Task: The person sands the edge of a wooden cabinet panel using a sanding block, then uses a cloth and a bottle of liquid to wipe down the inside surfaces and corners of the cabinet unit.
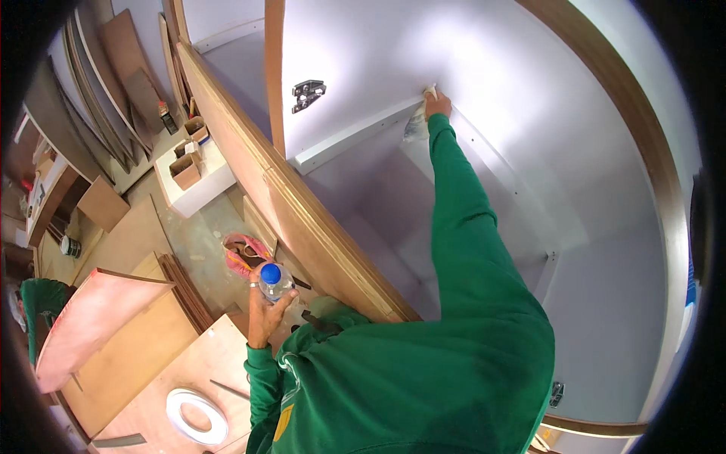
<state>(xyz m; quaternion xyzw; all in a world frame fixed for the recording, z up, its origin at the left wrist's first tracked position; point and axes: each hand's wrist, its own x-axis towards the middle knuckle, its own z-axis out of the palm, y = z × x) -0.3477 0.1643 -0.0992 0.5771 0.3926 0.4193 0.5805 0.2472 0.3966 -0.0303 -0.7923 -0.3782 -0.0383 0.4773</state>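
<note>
My right arm reaches deep into a white-lined wooden cabinet [363, 189]. There my right hand [439, 104] is closed on a crumpled pale cloth [415, 125], pressed near the corner where a white batten [355, 136] meets the inner panel. The cloth hangs below the fingers and looks thin; its exact material is hard to make out. Down at my left side, outside the cabinet edge, my left hand [262, 318] grips a clear plastic bottle [277, 286] with a blue cap, held upright. Beside the bottle lies a pink bag [239, 263] with something brown inside.
A metal hinge [308, 95] sticks out from the inner panel, and the plywood edge [295, 204] runs between my arms. Left are a white block [204, 189] with small boxes, leaning boards [91, 83], a white ring [178, 412] on a sheet, and a green sleeve [38, 306].
</note>
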